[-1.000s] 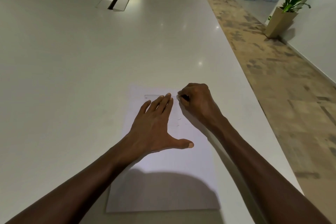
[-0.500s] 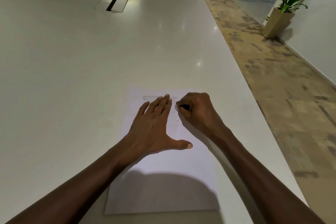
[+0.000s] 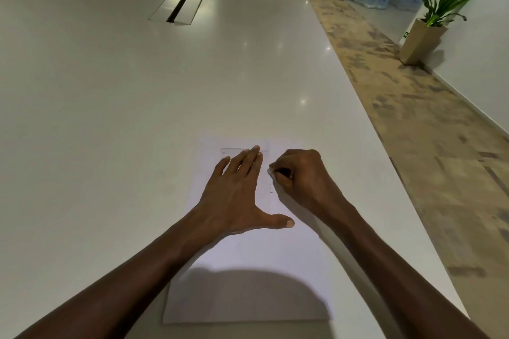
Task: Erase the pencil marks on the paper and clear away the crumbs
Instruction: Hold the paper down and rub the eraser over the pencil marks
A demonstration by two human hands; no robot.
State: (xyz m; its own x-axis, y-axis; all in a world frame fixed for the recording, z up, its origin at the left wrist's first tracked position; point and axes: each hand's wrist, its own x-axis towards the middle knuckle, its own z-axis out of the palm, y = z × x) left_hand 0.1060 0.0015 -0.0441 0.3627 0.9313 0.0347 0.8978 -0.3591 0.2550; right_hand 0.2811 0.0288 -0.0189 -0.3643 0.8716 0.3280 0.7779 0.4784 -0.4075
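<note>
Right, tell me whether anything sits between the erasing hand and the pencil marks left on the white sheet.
Nothing visible does. The right hand, closed on a small pale eraser, sits right beside the faint pencil marks on the white paper sheet. The left hand lies flat beside them, not over them.

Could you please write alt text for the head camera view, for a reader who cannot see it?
A person's left hand lies flat on a white sheet of paper while the right hand, closed in a fist around a small eraser, presses it to the sheet. The paper lies on a long white table.
</note>
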